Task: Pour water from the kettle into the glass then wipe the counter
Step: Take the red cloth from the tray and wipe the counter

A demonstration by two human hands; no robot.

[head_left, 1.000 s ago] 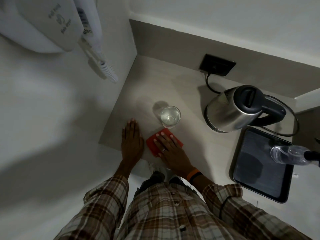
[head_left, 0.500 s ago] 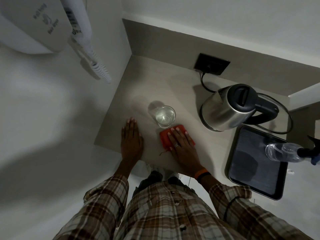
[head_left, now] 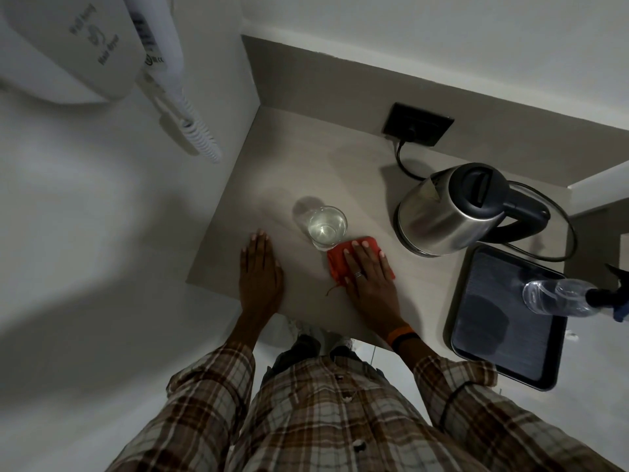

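Note:
A clear glass (head_left: 327,228) holding water stands in the middle of the beige counter (head_left: 306,158). To its right a steel kettle (head_left: 446,216) with a black lid and handle sits upright, its cord running to the wall socket. A red cloth (head_left: 337,260) lies flat just in front of the glass, its far edge at the glass base. My right hand (head_left: 371,277) presses palm-down on the cloth, fingers spread. My left hand (head_left: 260,270) rests flat on the bare counter to the left of the glass, holding nothing.
A dark tray (head_left: 451,318) sits at the front right of the counter, with a clear plastic bottle (head_left: 558,296) over its far right corner. A black socket (head_left: 418,124) is on the back wall. A white wall hair dryer (head_left: 85,46) hangs at the left.
My right hand has slid the red cloth to the right and away from me, from front-left of the glass to its front-right. My left hand has stayed flat in place.

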